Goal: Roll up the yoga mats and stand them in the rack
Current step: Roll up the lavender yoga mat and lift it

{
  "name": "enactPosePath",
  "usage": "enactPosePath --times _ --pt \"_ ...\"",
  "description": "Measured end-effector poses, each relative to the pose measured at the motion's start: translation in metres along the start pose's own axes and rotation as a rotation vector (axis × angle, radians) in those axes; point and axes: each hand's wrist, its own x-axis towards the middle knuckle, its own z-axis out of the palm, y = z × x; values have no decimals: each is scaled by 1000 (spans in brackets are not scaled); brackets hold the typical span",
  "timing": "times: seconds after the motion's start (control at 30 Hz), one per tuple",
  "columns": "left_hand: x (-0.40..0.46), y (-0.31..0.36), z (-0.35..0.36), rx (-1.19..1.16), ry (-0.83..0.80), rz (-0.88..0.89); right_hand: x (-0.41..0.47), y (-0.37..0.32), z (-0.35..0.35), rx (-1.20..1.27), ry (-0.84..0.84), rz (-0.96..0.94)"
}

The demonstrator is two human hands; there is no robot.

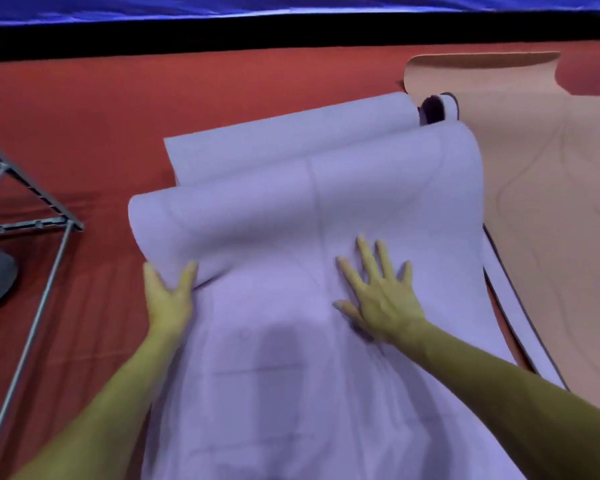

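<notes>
Where mat [291,393] lies, red floor [84,116].

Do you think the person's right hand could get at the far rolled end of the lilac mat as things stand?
Probably yes. The right hand lies flat on the lilac mat, and only a raised fold of the mat lies between it and the far roll; it may take a forward lean.
</notes>
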Motion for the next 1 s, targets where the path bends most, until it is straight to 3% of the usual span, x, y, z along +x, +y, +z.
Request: enactPosePath --times 0.1,0.17,0.3,0.43,0.57,0.63,0.67,0.73,0.8,0.9,1.0 --pt "42 -7 21 265 -41 -191 1 13 13 60 -298 81" --pt "64 11 31 436 -44 -384 8 12 6 94 -395 95" --pt "44 21 28 571 -120 -305 16 10 -11 144 -454 94" --pt "28 -9 14 400 -222 -344 11 7 -19 206 -391 124" --pt "41 22 -5 -73 -143 -295 -7 9 -28 265 -367 117" --pt "76 63 -12 -210 -72 -413 -10 13 -45 265 -150 100" --pt "97 82 -15 -272 -112 -495 -5 13 -60 253 20 79" --pt "125 121 -16 -319 -337 -579 17 10 -95 207 352 21" --pt "138 145 -12 -234 -461 -656 47 0 -135 156 488 -48" --pt "154 155 -8 -95 -502 -734 91 -17 -179 84 291 -90" --pt "164 146 -5 -103 -518 -708 108 -26 -175 1 127 -103"
